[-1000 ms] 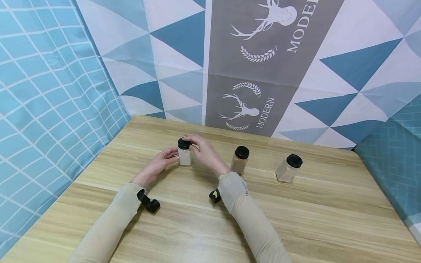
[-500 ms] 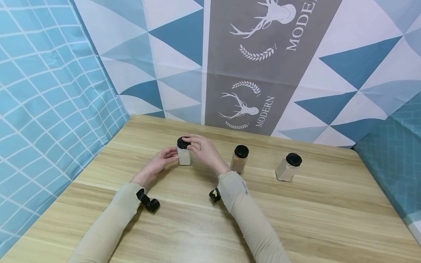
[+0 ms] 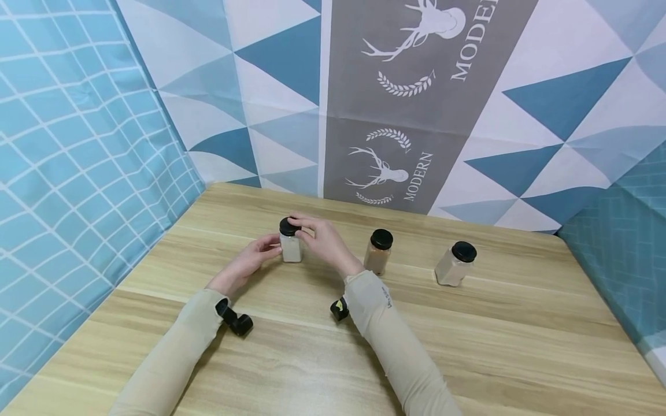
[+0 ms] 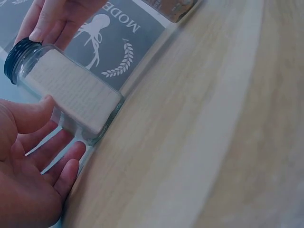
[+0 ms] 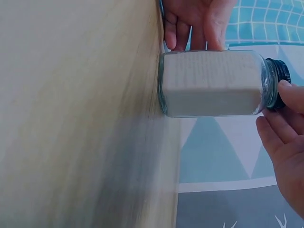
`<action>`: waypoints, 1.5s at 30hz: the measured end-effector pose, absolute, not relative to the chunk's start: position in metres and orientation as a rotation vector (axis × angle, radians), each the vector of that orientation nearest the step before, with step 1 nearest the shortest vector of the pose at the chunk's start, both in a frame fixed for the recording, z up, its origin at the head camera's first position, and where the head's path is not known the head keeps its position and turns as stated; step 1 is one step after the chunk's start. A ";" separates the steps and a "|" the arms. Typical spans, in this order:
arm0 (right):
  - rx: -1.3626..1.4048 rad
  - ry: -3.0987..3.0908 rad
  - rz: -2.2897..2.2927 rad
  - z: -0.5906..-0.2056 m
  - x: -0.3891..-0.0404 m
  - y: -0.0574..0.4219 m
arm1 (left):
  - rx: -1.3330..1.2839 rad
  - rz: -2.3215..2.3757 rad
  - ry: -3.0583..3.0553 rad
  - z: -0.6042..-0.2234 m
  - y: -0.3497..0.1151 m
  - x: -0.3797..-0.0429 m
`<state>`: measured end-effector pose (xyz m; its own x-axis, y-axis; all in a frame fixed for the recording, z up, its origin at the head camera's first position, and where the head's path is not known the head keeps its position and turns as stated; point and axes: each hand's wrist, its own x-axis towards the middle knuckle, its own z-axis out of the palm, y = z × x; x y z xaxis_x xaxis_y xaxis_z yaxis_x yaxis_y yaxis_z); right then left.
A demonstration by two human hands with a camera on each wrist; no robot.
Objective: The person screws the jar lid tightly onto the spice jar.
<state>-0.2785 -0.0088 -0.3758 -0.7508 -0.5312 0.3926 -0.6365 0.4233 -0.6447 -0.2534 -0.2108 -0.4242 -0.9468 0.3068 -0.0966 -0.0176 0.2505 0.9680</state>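
A square glass spice jar (image 3: 292, 249) of white powder stands upright at the left of the table. My left hand (image 3: 250, 260) holds its body from the left, thumb on the near side and fingers behind it. From the right, my right hand (image 3: 326, 242) pinches the black lid (image 3: 287, 226) with thumb and fingers. The left wrist view shows the thumb of the left hand (image 4: 28, 166) against the glass jar (image 4: 71, 90). In the right wrist view the lid (image 5: 279, 76) sits on the jar's neck, with the right hand (image 5: 289, 142) beside it.
To the right stand two more black-lidded jars: one with brownish contents (image 3: 377, 257), one with beige powder (image 3: 452, 270). A patterned cloth wall (image 3: 374, 115) borders the wooden table (image 3: 494, 341) at the back; a blue checked cloth (image 3: 78, 144) hangs at the left.
Both hands stay at the jar in nearly the same place. The head view has shifted only slightly; no jar has visibly moved.
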 end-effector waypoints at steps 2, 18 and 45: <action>1.039 -2.541 1.218 -0.376 -0.278 -0.008 | 0.266 1.764 2.244 -0.424 -0.211 -0.253; 0.849 -2.460 1.240 -0.375 -0.266 -0.016 | 0.264 1.810 2.200 -0.424 -0.208 -0.253; 0.817 -2.527 1.234 -0.375 -0.257 -0.011 | 0.255 1.795 2.235 -0.426 -0.207 -0.254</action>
